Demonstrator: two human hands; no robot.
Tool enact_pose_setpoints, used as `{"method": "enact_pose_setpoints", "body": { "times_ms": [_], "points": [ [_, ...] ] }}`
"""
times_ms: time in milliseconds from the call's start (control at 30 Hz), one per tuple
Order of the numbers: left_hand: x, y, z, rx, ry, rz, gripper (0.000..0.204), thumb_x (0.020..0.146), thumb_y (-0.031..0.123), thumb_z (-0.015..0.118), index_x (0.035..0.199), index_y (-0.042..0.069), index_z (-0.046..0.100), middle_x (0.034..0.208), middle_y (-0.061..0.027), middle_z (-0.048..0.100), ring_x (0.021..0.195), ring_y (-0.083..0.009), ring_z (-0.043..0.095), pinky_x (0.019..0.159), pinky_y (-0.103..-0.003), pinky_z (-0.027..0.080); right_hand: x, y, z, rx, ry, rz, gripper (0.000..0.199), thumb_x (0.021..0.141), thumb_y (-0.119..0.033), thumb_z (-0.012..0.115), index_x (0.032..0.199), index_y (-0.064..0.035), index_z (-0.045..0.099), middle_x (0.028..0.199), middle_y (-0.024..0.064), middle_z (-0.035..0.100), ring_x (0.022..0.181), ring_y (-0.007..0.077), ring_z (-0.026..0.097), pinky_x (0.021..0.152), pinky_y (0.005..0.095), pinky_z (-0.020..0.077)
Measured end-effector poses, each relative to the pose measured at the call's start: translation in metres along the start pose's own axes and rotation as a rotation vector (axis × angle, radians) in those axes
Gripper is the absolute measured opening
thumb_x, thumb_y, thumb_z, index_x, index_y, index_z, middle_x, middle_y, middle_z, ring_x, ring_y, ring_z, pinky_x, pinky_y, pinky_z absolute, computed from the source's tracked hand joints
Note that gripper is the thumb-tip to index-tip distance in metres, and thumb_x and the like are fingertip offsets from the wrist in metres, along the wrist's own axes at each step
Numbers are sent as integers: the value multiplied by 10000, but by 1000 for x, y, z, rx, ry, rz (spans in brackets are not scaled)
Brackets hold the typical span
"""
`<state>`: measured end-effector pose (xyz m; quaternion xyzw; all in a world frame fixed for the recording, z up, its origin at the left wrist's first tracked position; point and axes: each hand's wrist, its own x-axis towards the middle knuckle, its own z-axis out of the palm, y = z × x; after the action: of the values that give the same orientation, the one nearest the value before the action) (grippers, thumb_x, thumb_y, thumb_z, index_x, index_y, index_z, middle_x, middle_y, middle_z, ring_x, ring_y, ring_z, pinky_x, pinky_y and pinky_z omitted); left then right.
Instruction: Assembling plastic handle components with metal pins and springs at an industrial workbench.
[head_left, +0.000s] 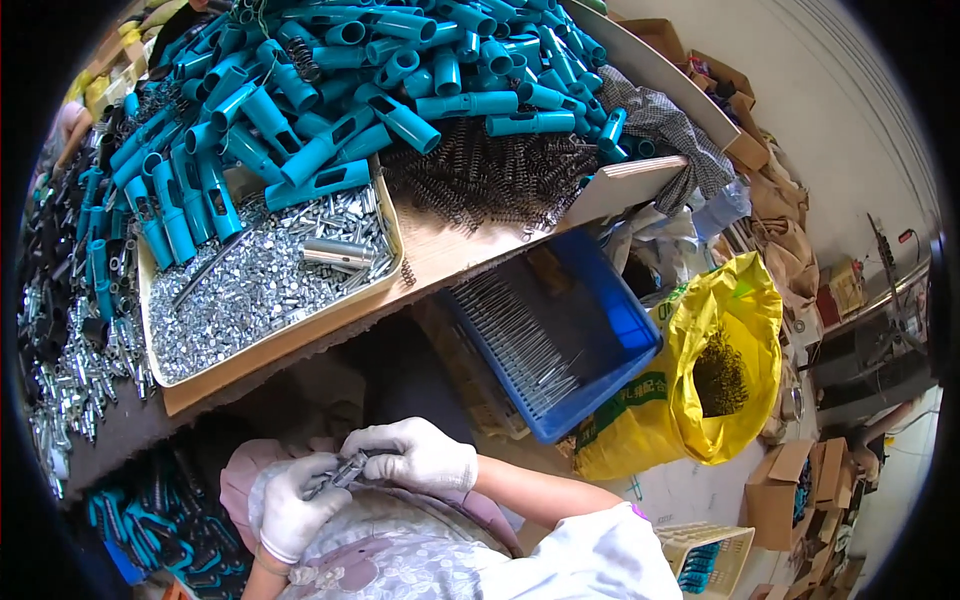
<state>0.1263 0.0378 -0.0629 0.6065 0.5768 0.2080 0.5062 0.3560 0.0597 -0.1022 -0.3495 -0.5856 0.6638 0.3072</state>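
Both my hands wear white gloves and meet over my lap, below the bench edge. My left hand [296, 508] grips a small silvery metal part [345, 472] from one side. From the other side my right hand [420, 455] pinches the same part between thumb and fingers. Its exact kind is too small and covered to tell. Above my hands, a shallow cream tray [395, 225] on the bench holds many tiny shiny metal pieces [250, 290] and a thicker silver tube [338, 253].
Teal plastic tubes [400, 120] are heaped on the bench beside dark coil springs [490, 175]. Right of me stand a blue crate [610, 300] with rows of metal rods and a yellow sack [735, 420]. Loose metal parts [75, 400] lie at left; cardboard boxes [775, 500] stand at lower right.
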Motion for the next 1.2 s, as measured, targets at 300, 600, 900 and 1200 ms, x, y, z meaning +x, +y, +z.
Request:
{"method": "enact_pose_setpoints", "body": {
  "times_ms": [300,600,900,1200],
  "points": [
    [2,11,4,197,-13,138,384,685,117,805,1030,-19,706,1004,-173,724,920,-267,714,824,-331,540,-9,15,-5,-90,-31,26,320,894,-113,662,1194,-9,622,1063,147,683,974,214,650,904,328,503],
    [-2,-49,-8,103,181,133,265,676,100,783,915,-2,731,943,-169,728,850,-297,698,793,-357,537,-14,9,-112,-475,718,-40,224,851,-131,653,1046,-30,701,1014,161,704,928,303,685,854,355,541],
    [1,-47,2,39,284,126,231,687,71,757,904,6,709,929,-155,718,846,-279,694,775,-354,538,41,159,-262,-1338,739,251,198,824,-187,596,926,-89,735,967,164,710,943,364,667,833,450,537],
    [1,-46,1,61,316,76,243,718,70,772,941,9,696,911,-134,718,829,-238,710,745,-320,552,119,234,-287,-1395,805,205,521,968,-301,450,1442,-86,460,1478,156,460,1364,298,441,1134,420,362]
  ]
}}
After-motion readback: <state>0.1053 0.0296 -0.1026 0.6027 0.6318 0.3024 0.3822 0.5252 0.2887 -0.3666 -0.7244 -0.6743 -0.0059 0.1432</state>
